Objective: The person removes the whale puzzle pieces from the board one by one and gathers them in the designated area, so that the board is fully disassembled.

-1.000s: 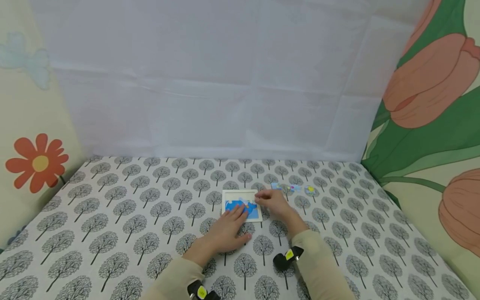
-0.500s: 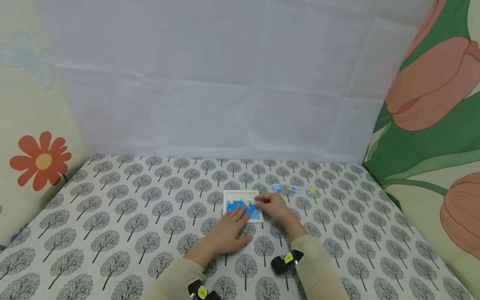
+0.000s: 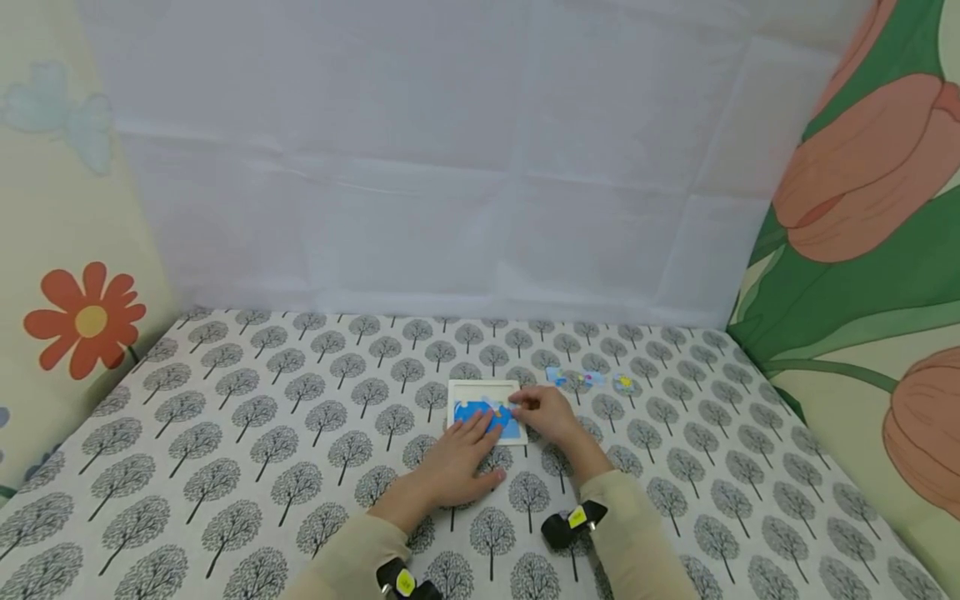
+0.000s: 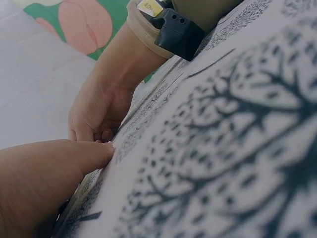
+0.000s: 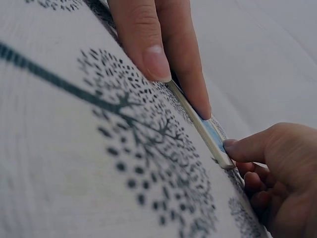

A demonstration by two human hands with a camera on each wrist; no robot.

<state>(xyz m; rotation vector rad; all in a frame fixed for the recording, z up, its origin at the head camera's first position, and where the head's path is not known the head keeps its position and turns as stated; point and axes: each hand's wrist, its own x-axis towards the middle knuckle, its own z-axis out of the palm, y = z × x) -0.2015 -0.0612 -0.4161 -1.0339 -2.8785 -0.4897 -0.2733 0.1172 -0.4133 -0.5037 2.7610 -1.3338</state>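
A small white-framed puzzle board (image 3: 471,386) lies on the table in front of me, its lower part filled with blue pieces (image 3: 511,430). My left hand (image 3: 453,463) rests with extended fingers over the lower left of the board. Its thumb stays apart, near the cloth. At the board's right rim, my right hand (image 3: 551,416) pinches a puzzle piece with thumb and index finger; fingertips mostly hide it. In the right wrist view, the right thumb (image 5: 237,148) sits against the blue surface at the board's end, other fingers curled below. The left fingers (image 5: 195,84) reach onto the board there.
Several loose puzzle pieces (image 3: 592,378) lie behind and right of the board, one with a yellow sun (image 3: 623,382). A tree-print cloth (image 3: 285,417) covers the table. A white curtain (image 3: 412,208) hangs behind it, between flower-painted walls.
Both hands keep almost the same places at the board. The right fingertips have shifted very slightly down along its right rim; the whole view has drifted a little.
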